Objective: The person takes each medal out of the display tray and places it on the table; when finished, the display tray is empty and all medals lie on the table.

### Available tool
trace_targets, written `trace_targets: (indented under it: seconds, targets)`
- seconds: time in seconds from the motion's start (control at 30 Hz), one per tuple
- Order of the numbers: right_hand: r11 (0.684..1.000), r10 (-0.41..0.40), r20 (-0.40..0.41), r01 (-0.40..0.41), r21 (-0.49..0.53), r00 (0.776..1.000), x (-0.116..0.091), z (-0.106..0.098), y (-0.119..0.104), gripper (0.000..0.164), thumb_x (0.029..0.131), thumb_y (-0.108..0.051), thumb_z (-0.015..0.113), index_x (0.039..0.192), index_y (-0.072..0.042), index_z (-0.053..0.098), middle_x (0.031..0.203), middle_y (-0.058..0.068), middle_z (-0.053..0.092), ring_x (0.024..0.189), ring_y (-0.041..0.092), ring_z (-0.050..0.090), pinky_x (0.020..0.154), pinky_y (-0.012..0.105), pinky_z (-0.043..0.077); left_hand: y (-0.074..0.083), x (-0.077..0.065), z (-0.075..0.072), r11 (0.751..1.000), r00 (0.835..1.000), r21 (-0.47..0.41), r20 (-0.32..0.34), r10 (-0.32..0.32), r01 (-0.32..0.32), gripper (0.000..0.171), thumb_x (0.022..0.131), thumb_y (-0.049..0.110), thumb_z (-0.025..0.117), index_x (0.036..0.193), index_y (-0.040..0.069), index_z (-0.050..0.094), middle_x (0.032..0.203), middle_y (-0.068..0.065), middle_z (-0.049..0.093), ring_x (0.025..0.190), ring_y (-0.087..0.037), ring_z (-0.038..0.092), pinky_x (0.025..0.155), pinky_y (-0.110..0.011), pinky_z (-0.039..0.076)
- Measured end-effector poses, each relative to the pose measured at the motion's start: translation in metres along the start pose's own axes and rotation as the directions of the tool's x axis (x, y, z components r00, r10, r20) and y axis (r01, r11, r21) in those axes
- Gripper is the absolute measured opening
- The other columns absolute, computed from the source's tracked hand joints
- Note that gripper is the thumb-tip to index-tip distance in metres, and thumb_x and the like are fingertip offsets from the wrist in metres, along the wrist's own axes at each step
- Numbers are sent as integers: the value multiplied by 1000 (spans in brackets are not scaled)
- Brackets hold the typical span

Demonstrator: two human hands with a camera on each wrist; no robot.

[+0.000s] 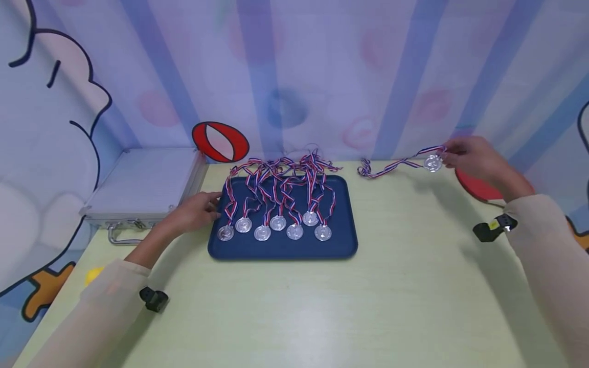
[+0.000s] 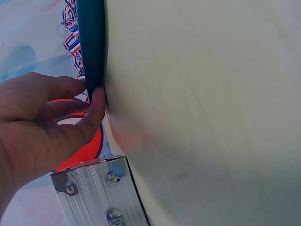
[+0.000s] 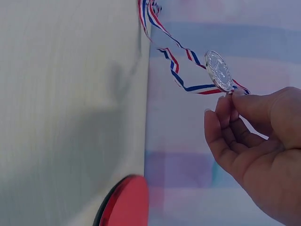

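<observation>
My right hand [image 1: 474, 156] pinches a silver medal [image 1: 432, 163] between thumb and fingertips, above the table at the back right. Its red, white and blue ribbon [image 1: 391, 166] trails left to the table's back edge. In the right wrist view, that medal [image 3: 218, 70] stands tilted above the fingertips. A dark blue tray [image 1: 280, 250] lies mid-table, bearing several silver medals [image 1: 295, 232] with tangled striped ribbons [image 1: 285, 168] spilling over its back rim. At the tray's left edge, my left hand [image 1: 198, 212] grips the rim; the left wrist view has fingertips on both sides of it.
A silver metal case [image 1: 142, 179] with a handle stands at the back left, close to my left forearm. Behind my right wrist is a red table-tennis paddle [image 1: 478, 186]. A yellow object [image 1: 93, 275] sits partly behind my left sleeve. A printed curtain [image 1: 322, 76] backs the table.
</observation>
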State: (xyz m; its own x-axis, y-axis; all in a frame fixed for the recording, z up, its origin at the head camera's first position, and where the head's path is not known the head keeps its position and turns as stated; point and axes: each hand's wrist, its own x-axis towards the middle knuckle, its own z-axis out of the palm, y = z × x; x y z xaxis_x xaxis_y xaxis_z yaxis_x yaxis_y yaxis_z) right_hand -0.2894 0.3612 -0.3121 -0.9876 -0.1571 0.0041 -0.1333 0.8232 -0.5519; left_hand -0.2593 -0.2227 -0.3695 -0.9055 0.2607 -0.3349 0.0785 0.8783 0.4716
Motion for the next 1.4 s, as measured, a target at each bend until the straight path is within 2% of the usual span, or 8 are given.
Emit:
trace_targets:
  seconds: [0.17, 0.3, 0.43, 0.57, 0.8, 1.03, 1.2, 1.4]
  targets:
    - [999, 27, -11, -27, -46, 1000, 0, -3, 16, 28, 96, -19, 47, 106, 4, 58, 94, 17, 60, 75, 17, 53, 60, 27, 46, -1, -2, -1, 1000, 1000, -2, -5, 13, -13, 59, 92, 8, 51, 145, -2, 26, 132, -24, 49, 114, -35, 53, 91, -43, 50]
    - [995, 41, -4, -41, -89, 999, 0, -2, 30, 27, 95, -17, 48, 105, 6, 58, 93, 20, 59, 76, 21, 51, 59, 28, 43, 0, -3, -2, 1000, 1000, -5, -3, 22, -22, 58, 92, 8, 50, 144, -2, 26, 131, -24, 50, 113, -35, 53, 91, -43, 50]
    - [990, 18, 42, -12, -143, 999, 2, -1, 41, 29, 94, -17, 49, 107, 7, 58, 101, 25, 60, 88, 31, 56, 73, 40, 48, 0, -3, -2, 1000, 1000, -1, -4, 29, -29, 58, 93, 7, 50, 144, -3, 26, 130, -25, 50, 112, -35, 54, 90, -43, 51]
    - [981, -28, 98, 46, -186, 995, 3, 4, 46, 25, 93, -13, 50, 107, 5, 60, 104, 23, 61, 95, 34, 55, 82, 49, 45, 1, -4, -2, 1000, 1000, -3, -5, 21, -21, 58, 93, 7, 51, 144, -3, 27, 130, -24, 50, 111, -34, 54, 90, -42, 51]
    - [945, -28, 153, 76, -317, 988, 10, 15, 47, 20, 91, -17, 55, 104, -6, 66, 100, 12, 66, 90, 26, 57, 80, 46, 45, 1, -3, -2, 1000, 1000, 2, -2, 22, -22, 58, 93, 7, 50, 145, -3, 26, 130, -24, 50, 113, -35, 54, 91, -42, 51]
    - [947, -73, 157, 118, -299, 985, 10, 22, 47, 17, 90, -14, 57, 102, -8, 67, 93, 8, 65, 83, 21, 52, 72, 34, 42, 1, -2, 1, 999, 999, -13, -18, 35, -36, 57, 92, 6, 51, 144, -3, 28, 129, -24, 51, 112, -35, 55, 90, -42, 51]
    - [968, -52, 184, 95, -232, 981, 10, 29, 49, 17, 90, -12, 57, 103, -5, 65, 92, 8, 64, 80, 21, 50, 65, 30, 42, 0, -1, 1, 999, 999, -8, -26, 41, -41, 57, 92, 6, 51, 144, -3, 28, 128, -23, 51, 111, -35, 56, 88, -41, 52]
    - [958, 7, 204, 52, -283, 979, 10, 33, 49, 12, 89, -13, 56, 99, -12, 63, 80, 3, 59, 70, 19, 47, 56, 30, 37, -1, -2, 2, 1000, 1000, -3, -22, 22, -22, 58, 92, 6, 51, 144, -1, 27, 129, -22, 51, 111, -34, 55, 89, -41, 52]
